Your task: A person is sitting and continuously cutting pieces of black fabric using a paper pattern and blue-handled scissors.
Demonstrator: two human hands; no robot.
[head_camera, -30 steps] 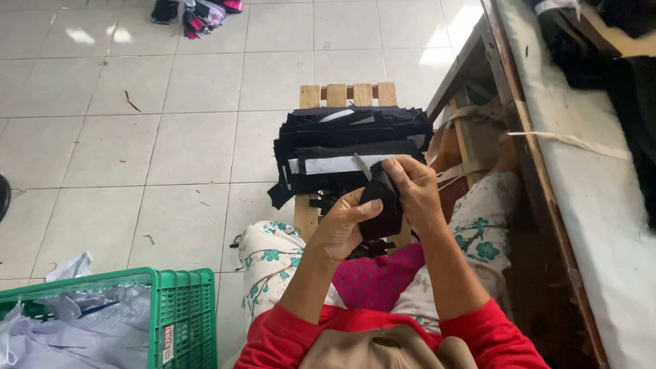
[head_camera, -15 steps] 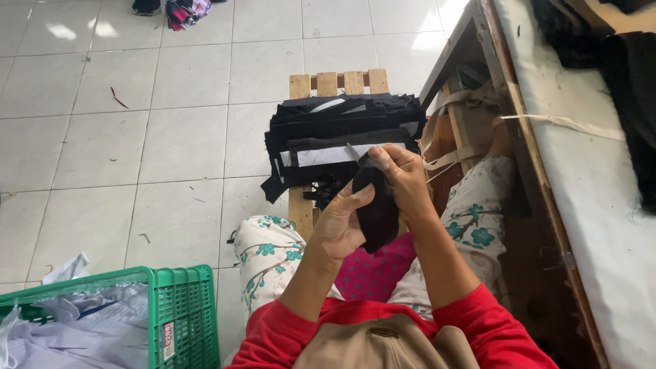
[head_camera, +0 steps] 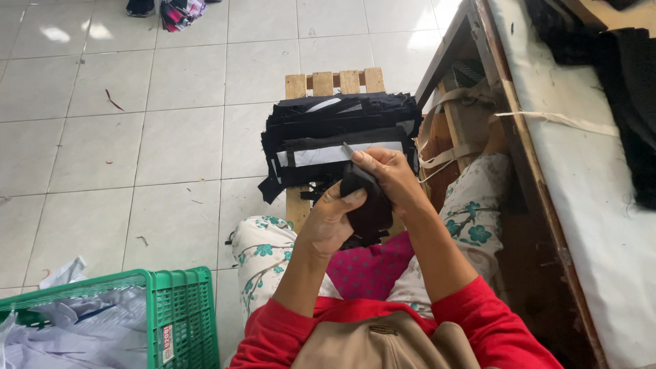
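My left hand point(head_camera: 333, 220) and my right hand point(head_camera: 387, 176) both grip a small piece of black fabric point(head_camera: 369, 205) above my lap. A thin metal tip, perhaps a small cutting tool, pokes out of my right hand near its fingertips. Just beyond the hands a stack of black fabric pieces with grey strips point(head_camera: 338, 140) lies on a low wooden slatted stool point(head_camera: 335, 82). My knees, in floral trousers point(head_camera: 256, 246), frame a pink cloth point(head_camera: 369, 266) in my lap.
A green plastic crate point(head_camera: 181, 314) holding pale fabric stands at the lower left. On the right a wooden table frame point(head_camera: 519, 137) carries a white surface with dark cloth point(head_camera: 635, 102). Bright cloth point(head_camera: 179, 12) lies on the tiled floor at the top.
The view has shifted slightly, and both hands with the black piece have stayed close together above my lap, turning it a little. The stack has not moved.
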